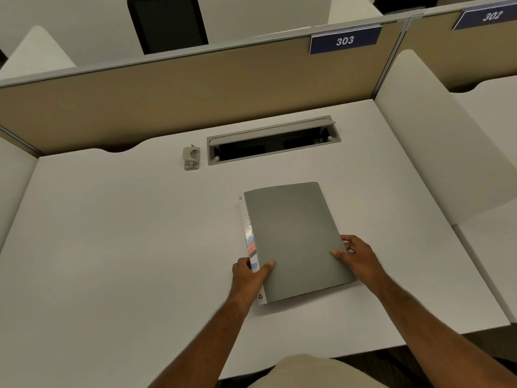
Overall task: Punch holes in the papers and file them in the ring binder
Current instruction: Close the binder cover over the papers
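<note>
- Grey ring binder (293, 239) is gripped shut: left hand (250, 275) at seven o'clock, right hand (356, 257) fingers curled at four.
- Hole punch (191, 157), at eleven o'clock, untouched; the cover could slip if lifted one-handed.

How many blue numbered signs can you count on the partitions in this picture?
2. Sign 303 hangs on the partition straight behind this desk; sign 302 is on the next partition, top right, partly cut off. Others may lie outside the picture.

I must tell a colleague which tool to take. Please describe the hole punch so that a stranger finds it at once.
On the white desk, find the long open cable slot near the beige partition. Just left of its end stands the small beige hole punch, apart from the grey ring binder that both hands hold.
</note>
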### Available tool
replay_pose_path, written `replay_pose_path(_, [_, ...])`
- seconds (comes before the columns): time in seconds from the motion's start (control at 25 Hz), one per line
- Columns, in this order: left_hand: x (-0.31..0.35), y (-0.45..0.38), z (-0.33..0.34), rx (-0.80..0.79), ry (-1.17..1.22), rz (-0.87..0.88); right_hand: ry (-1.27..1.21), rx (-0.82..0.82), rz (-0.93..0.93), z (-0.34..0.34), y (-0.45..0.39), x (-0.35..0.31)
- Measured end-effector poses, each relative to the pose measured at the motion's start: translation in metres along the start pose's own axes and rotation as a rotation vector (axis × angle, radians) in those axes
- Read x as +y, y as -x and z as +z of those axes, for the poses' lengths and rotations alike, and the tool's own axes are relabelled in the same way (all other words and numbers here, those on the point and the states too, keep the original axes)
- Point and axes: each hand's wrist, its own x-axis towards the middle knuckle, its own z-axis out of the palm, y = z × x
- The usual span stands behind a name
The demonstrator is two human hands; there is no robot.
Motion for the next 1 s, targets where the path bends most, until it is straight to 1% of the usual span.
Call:
replay_pose_path(0.08, [0.007,0.005,0.0,-0.007,0.076,-0.013,-0.053,0.039,0.003,-0.001,-0.004,0.006])
replay_pose_path(0.16, [0.012,0.007,0.001,-0.016,0.104,-0.012,-0.077,0.069,0.005,-0.003,-0.006,0.008])
replay_pose_path(0.4, [0.036,-0.009,0.003,-0.074,0.087,0.021,-0.156,0.131,-0.011,-0.014,-0.02,-0.002])
replay_pose_path(0.72, [0.095,-0.042,0.035,-0.124,0.071,0.086,-0.138,0.203,-0.069,-0.053,-0.065,-0.028])
replay_pose_path(1.0, [0.134,-0.074,0.07,-0.134,0.064,0.1,-0.113,0.215,-0.074,-0.087,-0.11,-0.032])
